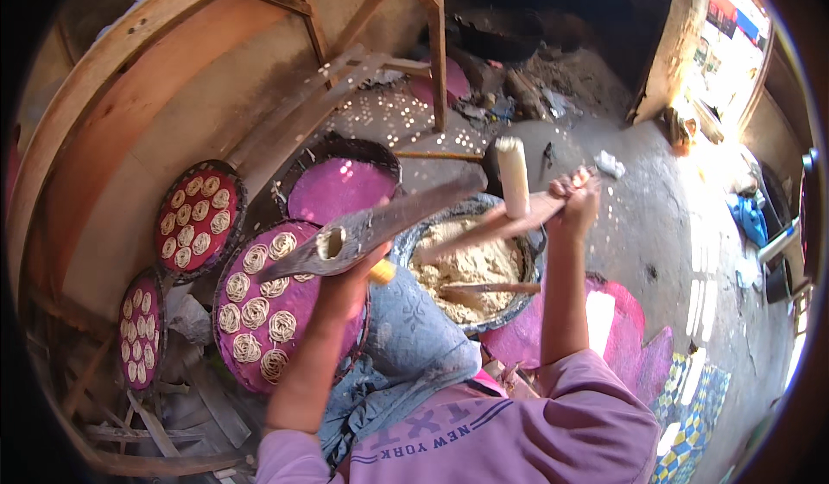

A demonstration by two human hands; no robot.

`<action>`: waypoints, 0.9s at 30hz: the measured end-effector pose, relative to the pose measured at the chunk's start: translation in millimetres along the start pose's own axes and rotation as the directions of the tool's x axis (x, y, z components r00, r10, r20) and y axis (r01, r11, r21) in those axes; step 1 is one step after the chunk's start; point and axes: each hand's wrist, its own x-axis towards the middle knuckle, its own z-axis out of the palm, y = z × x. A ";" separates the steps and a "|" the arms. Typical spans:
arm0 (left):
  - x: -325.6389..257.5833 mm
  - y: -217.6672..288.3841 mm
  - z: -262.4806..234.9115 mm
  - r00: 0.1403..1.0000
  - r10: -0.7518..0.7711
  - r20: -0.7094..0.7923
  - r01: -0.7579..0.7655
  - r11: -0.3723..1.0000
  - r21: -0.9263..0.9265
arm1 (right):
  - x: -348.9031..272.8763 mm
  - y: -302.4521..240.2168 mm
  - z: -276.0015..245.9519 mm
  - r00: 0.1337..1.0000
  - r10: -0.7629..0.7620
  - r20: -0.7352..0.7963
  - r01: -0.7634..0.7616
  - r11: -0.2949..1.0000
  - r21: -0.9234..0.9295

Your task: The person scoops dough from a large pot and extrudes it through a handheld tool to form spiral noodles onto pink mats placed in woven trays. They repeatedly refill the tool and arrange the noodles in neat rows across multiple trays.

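Note:
My left hand [366, 265] is closed round a dark wooden press board [393, 216] with a round hole through its wide end. A yellow cylinder [382, 272] shows beneath that board, beside the hand. Gripped in my right hand [576, 195] is a second wooden board, the plunger board [496, 227], with a pale cylindrical peg [513, 177] standing up from it. The two boards are apart. Below them stands a basin [533, 264] of pale, crumbly dough [466, 259], with a wooden stick [490, 288] lying across it. My left fingers are partly hidden by the board.
At left are a large pink tray [229, 268] of coiled dough strands and smaller round trays [203, 210] [141, 328] of more coils. Behind them lies a pink-lined tray [341, 186]. A wooden frame [439, 61] rises beyond. Patterned matting [691, 415] lies right.

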 end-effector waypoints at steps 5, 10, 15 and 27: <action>27.8 -20.1 27.3 0.894 0.443 -0.068 -0.400 0.857 0.324 | -57.9 82.7 -74.8 0.751 0.611 0.249 -0.647 0.756 0.097; 54.9 22.1 22.8 0.794 0.606 -0.053 -0.479 0.676 0.560 | -101.3 71.1 -174.9 0.592 0.770 -0.239 0.685 -0.637 -0.354; 72.6 50.1 13.0 0.784 0.585 0.207 -0.474 0.350 0.808 | -115.4 63.7 -201.9 0.564 0.826 -0.004 0.733 -0.502 -0.458; 117.0 108.6 -14.8 0.482 0.386 0.787 -0.613 -0.493 0.617 | -87.1 24.5 -130.7 0.300 0.928 -0.222 0.882 -0.359 -0.307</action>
